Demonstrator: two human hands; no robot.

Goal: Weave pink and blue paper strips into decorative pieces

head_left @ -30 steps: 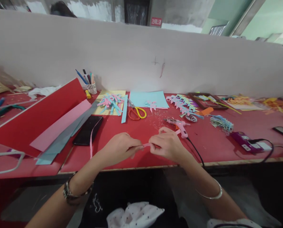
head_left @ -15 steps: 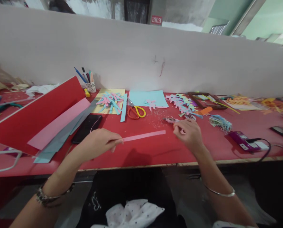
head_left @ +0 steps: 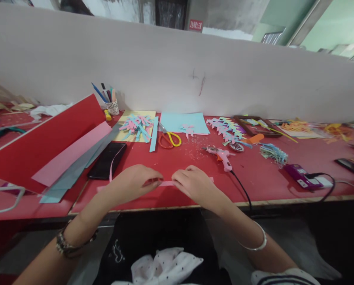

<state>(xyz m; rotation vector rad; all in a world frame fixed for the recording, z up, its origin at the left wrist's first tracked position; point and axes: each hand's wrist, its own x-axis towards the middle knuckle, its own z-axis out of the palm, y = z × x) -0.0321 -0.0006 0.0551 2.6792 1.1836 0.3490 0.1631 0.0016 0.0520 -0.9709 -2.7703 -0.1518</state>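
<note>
A: Taking the middle of the pink strip [head_left: 166, 183] as the dial's centre, how is it placed?

B: It runs along the nine-to-three line above the near part of the red tabletop [head_left: 148, 163]; pink paper also shows beyond both hands.

A: And the hands?

B: The left hand [head_left: 135, 182], at nine o'clock, pinches the strip between its fingertips; the right hand [head_left: 196, 186], at three, is curled palm-down and pinches it too. A short length spans the gap between them.

A: What surrounds them?

B: At twelve, scissors [head_left: 170, 141] with one red and one yellow handle; at two, a pink glue gun [head_left: 222, 158] on its side; at ten, a black phone [head_left: 102, 164]; at eleven, a pile of pink and blue strips [head_left: 137, 127] on a yellow sheet [head_left: 123, 134]
</note>
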